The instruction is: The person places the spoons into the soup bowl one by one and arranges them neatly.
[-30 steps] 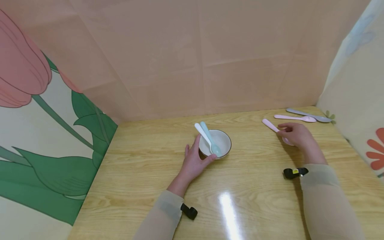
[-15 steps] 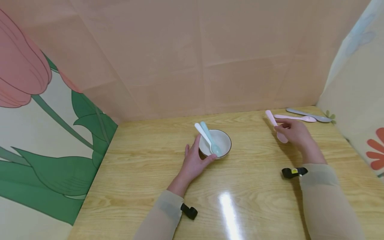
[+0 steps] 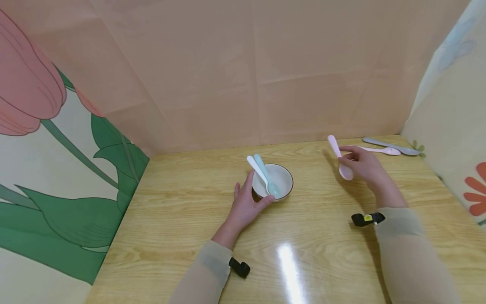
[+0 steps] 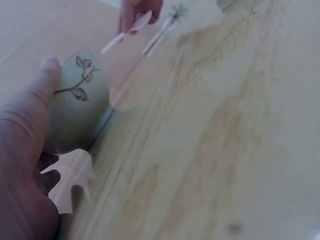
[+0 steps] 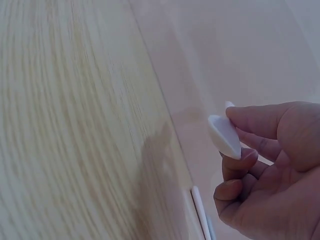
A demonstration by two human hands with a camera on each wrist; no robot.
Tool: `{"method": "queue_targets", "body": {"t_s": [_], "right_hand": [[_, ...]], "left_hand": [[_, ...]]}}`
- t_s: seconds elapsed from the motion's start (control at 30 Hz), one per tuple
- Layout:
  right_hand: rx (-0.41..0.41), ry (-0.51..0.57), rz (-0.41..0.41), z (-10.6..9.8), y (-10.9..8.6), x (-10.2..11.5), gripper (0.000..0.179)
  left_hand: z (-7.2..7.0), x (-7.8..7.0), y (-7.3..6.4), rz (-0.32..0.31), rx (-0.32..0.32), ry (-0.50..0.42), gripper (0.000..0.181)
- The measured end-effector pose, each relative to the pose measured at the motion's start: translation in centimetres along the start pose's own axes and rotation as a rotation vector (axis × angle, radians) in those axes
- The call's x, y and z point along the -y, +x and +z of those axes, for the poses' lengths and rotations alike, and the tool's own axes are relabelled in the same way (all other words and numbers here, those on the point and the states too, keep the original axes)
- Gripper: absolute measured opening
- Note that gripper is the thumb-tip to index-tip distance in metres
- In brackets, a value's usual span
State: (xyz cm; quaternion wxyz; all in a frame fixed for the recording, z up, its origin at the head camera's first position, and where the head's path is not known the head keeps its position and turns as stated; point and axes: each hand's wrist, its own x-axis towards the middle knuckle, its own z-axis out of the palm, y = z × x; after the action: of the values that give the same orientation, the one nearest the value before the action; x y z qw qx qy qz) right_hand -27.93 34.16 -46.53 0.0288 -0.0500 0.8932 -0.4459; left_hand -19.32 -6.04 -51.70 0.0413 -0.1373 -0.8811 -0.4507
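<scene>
My left hand (image 3: 244, 207) grips a small white bowl (image 3: 282, 175) with a dark rim, thumb at its near edge and fingers along its left side. A leaf-and-branch pattern decorates the bowl's outside (image 4: 82, 110) in the left wrist view. Two spoons lean in the bowl, a white one (image 3: 255, 165) and a light blue one (image 3: 272, 189), handles pointing up and left. On the right, my right hand (image 3: 362, 164) pinches a pink spoon (image 3: 334, 145) between thumb and fingers, above the table. The spoon's bowl end (image 5: 225, 135) faces the camera in the right wrist view.
Behind my right hand lie another pink spoon (image 3: 391, 150) and a grey spoon (image 3: 410, 150), near the table's back right corner. The wooden table (image 3: 182, 202) meets a plain pinkish cloth (image 3: 205, 105) at the back. Flower-printed panels stand at left and right.
My right hand has lifted the pink spoon off the table, turned it more upright and carried it slightly left. My left hand and the bowl have stayed in place.
</scene>
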Motion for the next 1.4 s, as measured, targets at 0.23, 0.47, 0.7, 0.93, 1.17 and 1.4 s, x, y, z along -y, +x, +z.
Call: {"method": "queue_targets", "body": {"t_s": [0.23,0.47,0.7,0.93,1.17,1.4], "right_hand": [[-0.003,0.032,-0.02,0.6,0.1,0.7,0.059],[0.009,0.05,-0.031,1.0,-0.1,2.1,0.066],[0.021,0.057,-0.033,1.2,-0.4,3.4,0.071],[0.025,0.103,-0.06,1.5,-0.6,4.5,0.07],[0.026,0.116,-0.093,2.5,-0.5,5.9,0.07],[0.062,0.153,-0.132,4.3,-0.7,8.5,0.069]], "left_hand": [[0.1,-0.1,0.0,-0.005,-0.001,0.003,0.108],[0.1,0.0,0.1,-0.014,0.004,0.009,0.108],[0.2,0.0,0.1,-0.011,0.005,0.008,0.108],[0.6,-0.4,0.1,-0.006,-0.002,-0.005,0.108],[0.7,-0.5,0.3,-0.01,0.0,0.005,0.108],[0.5,-0.6,0.3,-0.016,0.001,0.008,0.109]]}}
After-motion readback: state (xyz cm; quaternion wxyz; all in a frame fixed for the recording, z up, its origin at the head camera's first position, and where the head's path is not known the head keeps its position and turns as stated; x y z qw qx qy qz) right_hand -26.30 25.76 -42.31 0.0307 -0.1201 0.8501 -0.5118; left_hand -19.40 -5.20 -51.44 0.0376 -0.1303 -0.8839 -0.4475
